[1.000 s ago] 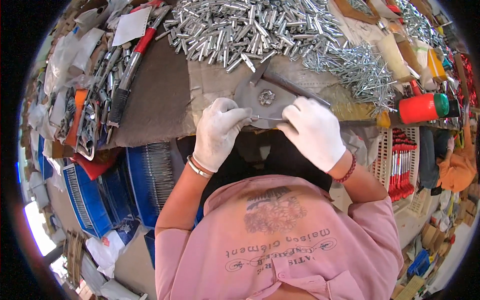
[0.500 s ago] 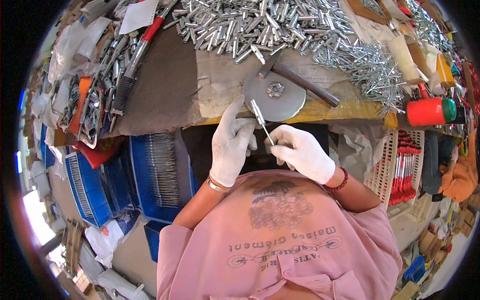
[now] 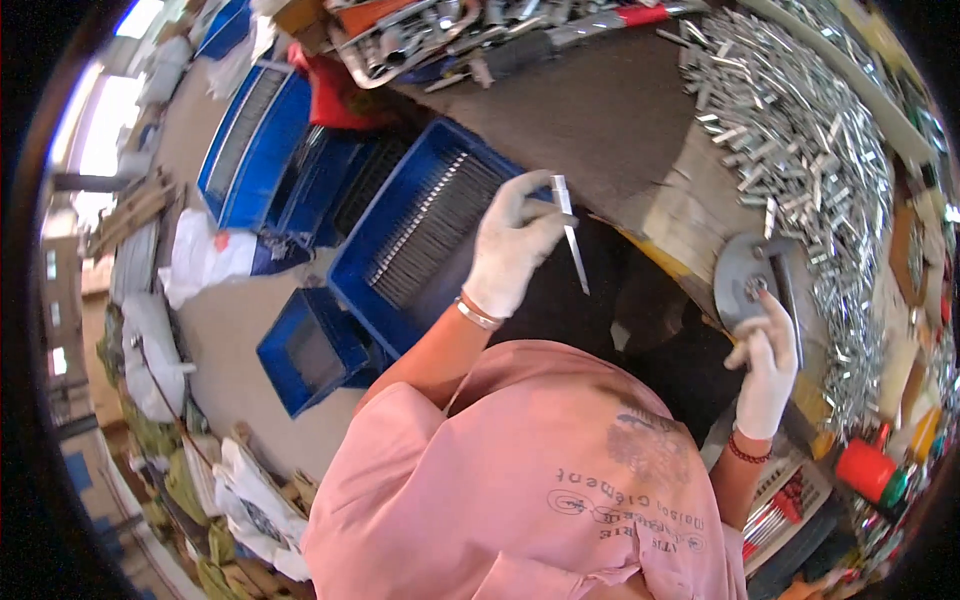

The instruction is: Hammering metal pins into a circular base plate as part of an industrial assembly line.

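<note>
A slim metal rod with a silver sleeve at its upper end [image 3: 566,213] is pinched in my white-gloved left hand [image 3: 510,250]. It slants down over the dark gap in front of the bench. Just left of that hand sits a blue bin [image 3: 372,312] holding a packed row of similar rods. My right hand [image 3: 768,375], gloved too, has its fingers apart with nothing in them. Its fingertips are at a round grey metal disc [image 3: 732,268] on the bench; whether they touch it I cannot tell. A hammer [image 3: 786,295] lies across the disc.
A heap of silver sleeves [image 3: 790,130] covers the bench's right side, with thin loose rods [image 3: 850,350] beside it. A red jar with a green lid [image 3: 868,472] stands nearby. Tools [image 3: 420,40] are piled at the far edge. More blue bins [image 3: 245,150] stand at the left.
The view has swung left toward the bins. My hands have parted: the left now carries the sleeved rod toward the blue bin, while the right has let go of it and is at the disc.
</note>
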Demonstrator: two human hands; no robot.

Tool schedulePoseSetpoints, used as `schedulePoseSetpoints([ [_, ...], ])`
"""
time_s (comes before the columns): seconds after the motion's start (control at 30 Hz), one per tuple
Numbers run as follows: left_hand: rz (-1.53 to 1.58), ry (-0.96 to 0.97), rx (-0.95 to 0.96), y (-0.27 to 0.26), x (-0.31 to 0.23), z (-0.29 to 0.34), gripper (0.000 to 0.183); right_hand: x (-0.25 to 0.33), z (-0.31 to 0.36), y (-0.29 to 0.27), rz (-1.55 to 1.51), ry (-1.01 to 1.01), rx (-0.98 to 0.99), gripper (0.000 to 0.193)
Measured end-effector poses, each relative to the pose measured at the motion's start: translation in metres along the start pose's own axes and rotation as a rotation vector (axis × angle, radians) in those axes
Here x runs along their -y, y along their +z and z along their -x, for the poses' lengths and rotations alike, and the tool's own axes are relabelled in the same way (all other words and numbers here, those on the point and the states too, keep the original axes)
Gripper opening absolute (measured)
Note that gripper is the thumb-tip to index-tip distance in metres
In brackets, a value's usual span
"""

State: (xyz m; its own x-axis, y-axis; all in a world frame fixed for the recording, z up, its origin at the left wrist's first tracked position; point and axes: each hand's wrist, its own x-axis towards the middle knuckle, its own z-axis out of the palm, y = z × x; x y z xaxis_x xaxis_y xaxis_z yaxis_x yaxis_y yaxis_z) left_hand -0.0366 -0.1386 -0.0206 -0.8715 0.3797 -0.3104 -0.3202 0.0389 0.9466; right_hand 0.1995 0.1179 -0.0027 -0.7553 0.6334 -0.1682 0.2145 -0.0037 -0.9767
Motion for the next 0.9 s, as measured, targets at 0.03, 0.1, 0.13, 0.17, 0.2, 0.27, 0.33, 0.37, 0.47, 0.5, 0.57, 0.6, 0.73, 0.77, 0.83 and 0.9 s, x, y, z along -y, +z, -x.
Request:
schedulePoseSetpoints([
  [0.03, 0.075, -0.003, -0.088, -0.024, 0.023, -0.009, 0.058, -0.001, -0.002, -0.002, -0.039, 0.001, -0.016, 0.048],
  [0.1, -0.019, -0.031, -0.344, -0.068, 0.058, -0.025, 0.059, -0.003, -0.003, -0.005, -0.08, 0.007, -0.027, 0.046],
  [0.13, -0.072, 0.009, -0.429, -0.1, 0.089, -0.037, 0.061, -0.004, -0.004, -0.005, -0.053, -0.001, -0.038, 0.045],
  [0.17, -0.138, -0.111, -0.498, -0.126, 0.11, -0.046, 0.061, -0.005, -0.004, -0.004, -0.025, -0.006, -0.057, 0.044],
  [0.2, -0.174, -0.133, -0.551, -0.159, 0.137, -0.054, 0.061, -0.005, -0.004, -0.003, -0.025, -0.004, -0.048, 0.044],
  [0.27, -0.183, -0.116, -0.661, -0.219, 0.193, -0.066, 0.057, -0.004, -0.007, 0.002, 0.017, 0.0, -0.054, 0.044],
  [0.33, -0.179, -0.245, -0.64, -0.239, 0.206, -0.085, 0.055, -0.006, -0.005, 0.001, 0.01, -0.004, -0.075, 0.042],
  [0.37, -0.179, -0.248, -0.638, -0.249, 0.213, -0.094, 0.055, -0.005, -0.005, 0.0, -0.004, -0.01, -0.076, 0.04],
  [0.47, -0.349, -0.227, -0.776, -0.295, 0.244, -0.117, 0.054, -0.005, -0.008, -0.001, -0.027, -0.009, -0.047, 0.04],
  [0.5, -0.589, -0.14, -0.761, -0.325, 0.26, -0.12, 0.053, -0.007, -0.011, -0.002, -0.043, -0.008, -0.029, 0.04],
  [0.57, -0.894, -0.094, -0.678, -0.318, 0.266, -0.141, 0.05, -0.007, -0.006, -0.004, -0.035, -0.011, -0.052, 0.04],
  [0.6, -0.892, -0.087, -0.663, -0.314, 0.269, -0.145, 0.05, -0.009, -0.005, -0.005, -0.031, -0.013, -0.067, 0.04],
  [0.73, -0.913, -0.221, -0.756, -0.26, 0.238, -0.151, 0.044, -0.007, 0.003, -0.001, 0.02, -0.062, -0.063, 0.039],
  [0.77, -0.827, -0.191, -0.743, -0.25, 0.226, -0.146, 0.043, -0.002, 0.001, -0.003, -0.007, -0.019, -0.035, 0.039],
  [0.83, -0.873, 0.13, -0.835, -0.277, 0.203, -0.126, 0.04, 0.005, -0.007, 0.001, -0.085, 0.035, 0.039, 0.039],
  [0.9, -0.694, 0.332, -0.847, -0.253, 0.164, -0.136, 0.029, -0.002, -0.009, 0.003, -0.16, 0.037, 0.086, 0.038],
])
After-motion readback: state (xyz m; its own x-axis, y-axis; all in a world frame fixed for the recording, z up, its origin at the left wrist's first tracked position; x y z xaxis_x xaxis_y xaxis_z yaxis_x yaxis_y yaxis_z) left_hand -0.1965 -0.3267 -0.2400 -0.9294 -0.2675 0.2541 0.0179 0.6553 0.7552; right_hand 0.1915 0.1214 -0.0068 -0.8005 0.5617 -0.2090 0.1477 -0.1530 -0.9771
